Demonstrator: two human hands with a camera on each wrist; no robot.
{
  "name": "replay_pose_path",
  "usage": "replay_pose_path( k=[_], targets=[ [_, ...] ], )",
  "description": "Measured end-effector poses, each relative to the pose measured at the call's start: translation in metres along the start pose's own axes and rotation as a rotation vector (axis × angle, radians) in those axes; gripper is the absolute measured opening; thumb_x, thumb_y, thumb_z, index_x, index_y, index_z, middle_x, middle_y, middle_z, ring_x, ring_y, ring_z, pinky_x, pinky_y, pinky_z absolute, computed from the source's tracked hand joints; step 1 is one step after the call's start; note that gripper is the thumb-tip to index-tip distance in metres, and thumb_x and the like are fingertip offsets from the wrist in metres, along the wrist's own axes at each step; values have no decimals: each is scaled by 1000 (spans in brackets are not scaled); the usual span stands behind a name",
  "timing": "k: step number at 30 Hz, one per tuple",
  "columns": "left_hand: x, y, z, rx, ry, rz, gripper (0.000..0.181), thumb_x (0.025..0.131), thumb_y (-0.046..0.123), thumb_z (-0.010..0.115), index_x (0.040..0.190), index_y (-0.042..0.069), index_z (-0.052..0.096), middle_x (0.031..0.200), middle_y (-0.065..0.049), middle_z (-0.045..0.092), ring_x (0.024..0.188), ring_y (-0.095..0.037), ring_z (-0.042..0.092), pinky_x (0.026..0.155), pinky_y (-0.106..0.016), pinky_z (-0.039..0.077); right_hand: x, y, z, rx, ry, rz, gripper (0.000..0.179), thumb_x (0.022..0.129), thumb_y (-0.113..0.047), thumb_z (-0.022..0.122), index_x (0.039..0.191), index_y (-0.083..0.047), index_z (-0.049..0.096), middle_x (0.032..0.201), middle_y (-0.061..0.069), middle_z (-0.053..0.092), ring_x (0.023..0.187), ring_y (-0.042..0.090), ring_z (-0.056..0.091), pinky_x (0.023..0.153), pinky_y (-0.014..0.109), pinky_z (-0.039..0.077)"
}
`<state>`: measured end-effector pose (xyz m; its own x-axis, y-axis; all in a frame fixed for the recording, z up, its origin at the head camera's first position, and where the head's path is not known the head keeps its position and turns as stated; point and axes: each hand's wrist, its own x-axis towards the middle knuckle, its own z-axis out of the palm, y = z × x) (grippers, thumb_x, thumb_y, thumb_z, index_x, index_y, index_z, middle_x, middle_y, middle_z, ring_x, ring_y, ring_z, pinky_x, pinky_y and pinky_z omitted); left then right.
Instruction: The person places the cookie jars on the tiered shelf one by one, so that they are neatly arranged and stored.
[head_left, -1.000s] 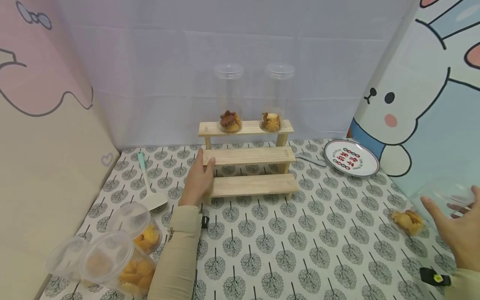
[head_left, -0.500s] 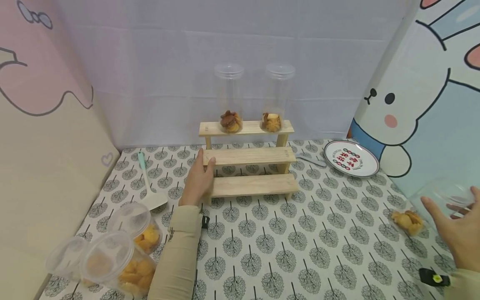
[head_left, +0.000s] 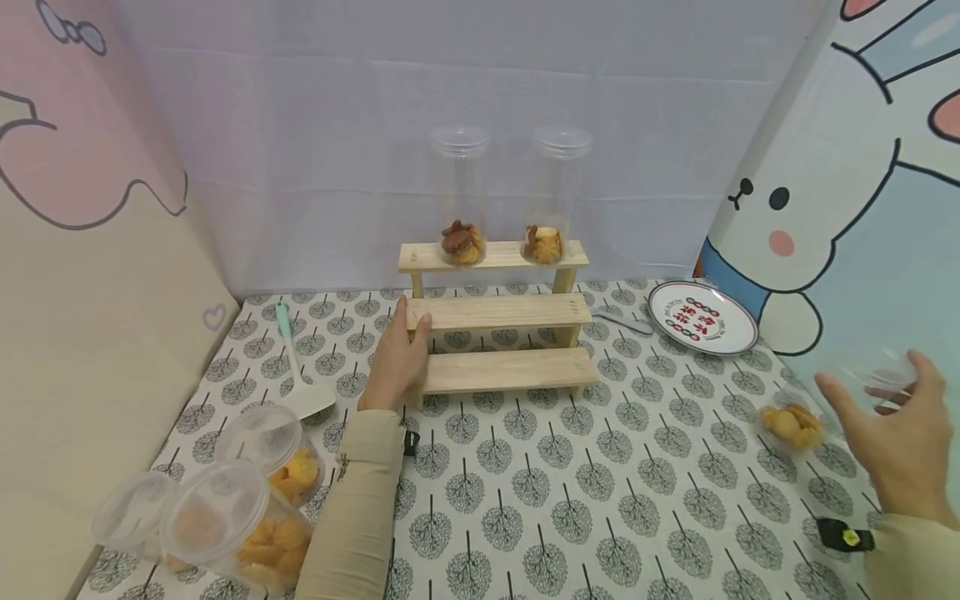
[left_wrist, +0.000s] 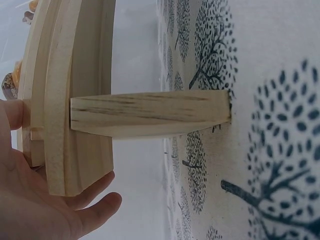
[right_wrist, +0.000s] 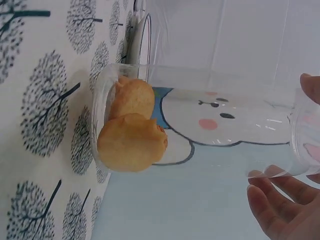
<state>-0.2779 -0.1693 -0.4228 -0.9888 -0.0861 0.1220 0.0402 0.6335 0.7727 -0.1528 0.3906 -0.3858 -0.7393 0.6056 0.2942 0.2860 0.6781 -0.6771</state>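
Note:
My left hand (head_left: 396,360) grips the left end of the middle board of a three-tier wooden rack (head_left: 498,312). In the left wrist view its fingers (left_wrist: 102,210) curl behind the rack's boards (left_wrist: 60,100). At the far right, my right hand (head_left: 903,429) holds a tall clear plastic jar (right_wrist: 215,120) by its lid end, thumb on one side and fingers on the other. Golden cookies (right_wrist: 132,142) lie at the jar's bottom. Whether its base touches the cloth, I cannot tell. Two similar jars, a left one (head_left: 461,196) and a right one (head_left: 561,196), stand on the top board with cookies inside.
Several clear jars (head_left: 217,512) with yellow snacks crowd the left front. A spatula (head_left: 296,367) with a green handle tip lies behind them. A printed plate (head_left: 703,317) rests at the back right, beside a grey utensil handle (head_left: 622,321). Cartoon-printed walls (head_left: 862,208) flank the table.
My right hand has moved left and slightly up in the head view, carrying the cookie jar with it. The left hand and the rack stay where they were.

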Motion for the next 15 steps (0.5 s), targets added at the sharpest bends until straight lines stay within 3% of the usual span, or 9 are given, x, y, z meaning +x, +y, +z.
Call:
replay_pose_path(
  k=[6,10,15],
  targets=[
    [0,1,-1,-6,-3,-2,79,101,64,28,161,22,-2,166,-12,12,151,-38,17,122,-56,15,4,-35,11,52,-51,-100,95,89,-42,73,159,-35,10,149,15,43,123,37,45,96,34,40],
    [-1,1,-1,-5,-7,-8,79,101,65,28,161,23,-2,166,-12,12,151,-38,18,122,-56,14,6,-63,19,113,-103,-202,95,86,-43,76,158,-36,15,140,14,46,109,26,46,80,18,38],
    [0,1,0,-12,0,-15,79,100,66,28,161,25,-1,166,-11,14,150,-38,18,122,-56,15,6,-105,30,173,-162,-328,96,85,-42,79,159,-32,18,134,19,50,101,22,47,75,18,38]
  ],
)
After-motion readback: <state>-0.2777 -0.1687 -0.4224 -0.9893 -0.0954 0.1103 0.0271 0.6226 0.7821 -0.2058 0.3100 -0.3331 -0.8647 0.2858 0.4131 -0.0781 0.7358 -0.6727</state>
